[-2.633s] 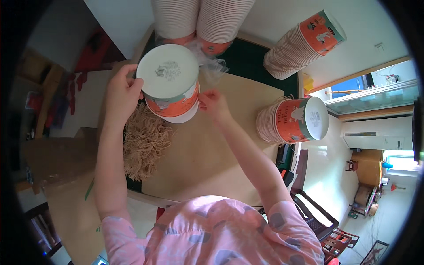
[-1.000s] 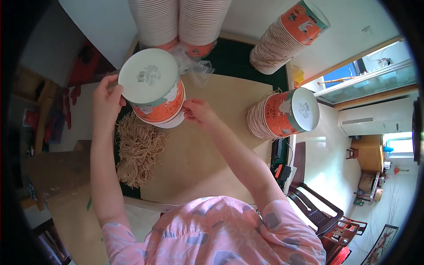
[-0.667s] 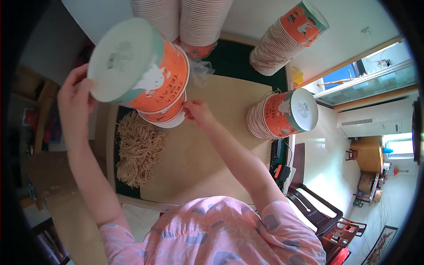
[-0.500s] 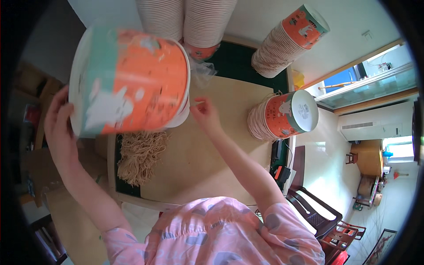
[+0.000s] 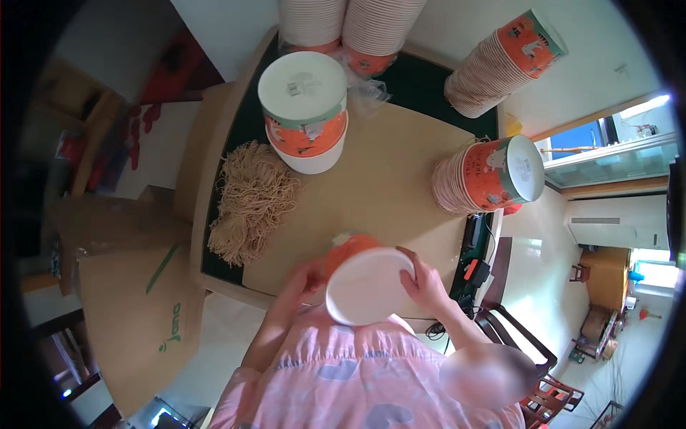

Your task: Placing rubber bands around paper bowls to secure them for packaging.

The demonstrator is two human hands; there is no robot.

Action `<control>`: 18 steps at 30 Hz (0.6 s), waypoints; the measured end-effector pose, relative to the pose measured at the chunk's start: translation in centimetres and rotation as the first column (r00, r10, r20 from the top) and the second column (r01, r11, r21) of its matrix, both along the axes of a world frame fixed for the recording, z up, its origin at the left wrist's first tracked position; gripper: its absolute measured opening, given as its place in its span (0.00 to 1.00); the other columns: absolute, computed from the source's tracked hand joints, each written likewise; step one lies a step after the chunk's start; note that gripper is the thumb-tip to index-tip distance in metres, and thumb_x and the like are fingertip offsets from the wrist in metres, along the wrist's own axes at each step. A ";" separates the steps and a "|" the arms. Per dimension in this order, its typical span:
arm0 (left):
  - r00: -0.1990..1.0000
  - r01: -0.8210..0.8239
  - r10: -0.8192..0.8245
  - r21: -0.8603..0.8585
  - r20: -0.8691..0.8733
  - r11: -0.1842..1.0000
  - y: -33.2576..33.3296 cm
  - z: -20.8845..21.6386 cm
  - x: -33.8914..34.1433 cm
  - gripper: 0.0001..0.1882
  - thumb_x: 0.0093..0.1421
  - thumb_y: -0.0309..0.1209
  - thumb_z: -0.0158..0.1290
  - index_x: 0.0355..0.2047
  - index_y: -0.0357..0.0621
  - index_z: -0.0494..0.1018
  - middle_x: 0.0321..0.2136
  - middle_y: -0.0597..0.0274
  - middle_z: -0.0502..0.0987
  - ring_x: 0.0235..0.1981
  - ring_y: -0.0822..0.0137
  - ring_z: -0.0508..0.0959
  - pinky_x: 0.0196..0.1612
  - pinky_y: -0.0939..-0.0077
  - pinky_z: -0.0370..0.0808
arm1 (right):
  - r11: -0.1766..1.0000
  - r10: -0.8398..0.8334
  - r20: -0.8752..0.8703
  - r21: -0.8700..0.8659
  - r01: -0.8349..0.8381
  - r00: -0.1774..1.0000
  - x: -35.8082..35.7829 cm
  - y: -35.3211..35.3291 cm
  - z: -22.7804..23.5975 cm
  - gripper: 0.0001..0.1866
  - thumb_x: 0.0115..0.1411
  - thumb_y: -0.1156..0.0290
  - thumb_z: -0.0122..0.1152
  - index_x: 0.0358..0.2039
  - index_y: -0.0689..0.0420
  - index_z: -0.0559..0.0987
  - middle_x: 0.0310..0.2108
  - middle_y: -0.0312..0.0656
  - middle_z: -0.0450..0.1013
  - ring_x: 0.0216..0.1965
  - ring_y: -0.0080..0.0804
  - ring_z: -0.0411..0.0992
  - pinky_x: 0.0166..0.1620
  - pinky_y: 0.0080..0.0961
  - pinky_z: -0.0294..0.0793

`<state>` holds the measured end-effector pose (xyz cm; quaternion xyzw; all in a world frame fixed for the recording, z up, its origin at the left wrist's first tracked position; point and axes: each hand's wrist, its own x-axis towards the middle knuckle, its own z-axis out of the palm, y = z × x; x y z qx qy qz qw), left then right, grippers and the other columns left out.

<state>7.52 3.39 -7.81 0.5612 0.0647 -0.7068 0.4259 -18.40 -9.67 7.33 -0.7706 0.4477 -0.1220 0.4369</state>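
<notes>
The bucket at the board's near edge — right hand fingers pinching its rim, left hand at its side, finger closure indiscernible — could drop if the rim pinch slips.

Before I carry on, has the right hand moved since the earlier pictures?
Yes: judged against the tan string bundle, the right hand has moved toward the pink shirt and rightward, and now holds an orange cup by its rim.

green-topped table | brown board | tan string heap | cup stacks | clear plastic, perhaps bagging
</notes>
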 end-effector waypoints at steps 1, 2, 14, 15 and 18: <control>1.000 0.004 -0.004 0.002 0.001 1.000 -0.5 0.1 0.7 0.12 0.60 0.40 0.48 0.24 0.49 0.73 0.16 0.71 0.71 0.15 0.80 0.65 0.15 0.84 0.60 | 1.000 -0.004 0.001 0.002 0.004 1.000 -0.4 0.1 -0.1 0.25 0.56 0.74 0.50 0.55 0.57 0.64 0.29 0.54 0.73 0.30 0.50 0.74 0.35 0.35 0.73; 0.984 0.086 -0.073 -0.073 0.165 0.994 -0.7 0.8 1.9 0.11 0.59 0.40 0.50 0.24 0.49 0.73 0.17 0.71 0.71 0.15 0.80 0.65 0.16 0.84 0.60 | 0.995 -0.084 -0.061 0.050 0.087 0.995 -0.6 0.5 0.0 0.26 0.55 0.74 0.49 0.56 0.56 0.62 0.26 0.56 0.72 0.28 0.51 0.74 0.32 0.38 0.72; -0.193 0.307 0.006 0.055 0.981 0.950 -11.2 8.4 13.4 0.09 0.57 0.30 0.53 0.37 0.41 0.74 0.30 0.56 0.75 0.30 0.63 0.77 0.34 0.70 0.73 | 0.950 -0.285 -0.173 0.081 0.302 0.943 -1.1 -0.7 -3.2 0.28 0.54 0.75 0.50 0.56 0.56 0.58 0.18 0.52 0.68 0.19 0.46 0.71 0.25 0.37 0.70; -0.191 0.308 0.006 0.054 0.982 0.950 -11.6 8.3 13.5 0.09 0.57 0.30 0.53 0.37 0.41 0.74 0.30 0.56 0.75 0.30 0.63 0.77 0.34 0.70 0.73 | 0.957 -0.278 -0.183 0.036 0.289 0.943 -1.1 -0.9 -3.2 0.28 0.55 0.75 0.51 0.56 0.56 0.58 0.18 0.51 0.69 0.20 0.45 0.71 0.25 0.36 0.70; -0.316 0.365 -0.161 0.277 0.935 0.889 -11.9 7.8 14.5 0.07 0.55 0.28 0.53 0.35 0.41 0.74 0.31 0.53 0.74 0.32 0.57 0.77 0.35 0.66 0.73 | 0.950 -0.308 -0.162 0.003 0.313 0.937 -0.8 -1.1 -2.3 0.26 0.57 0.74 0.54 0.56 0.55 0.60 0.19 0.48 0.70 0.21 0.41 0.72 0.26 0.33 0.71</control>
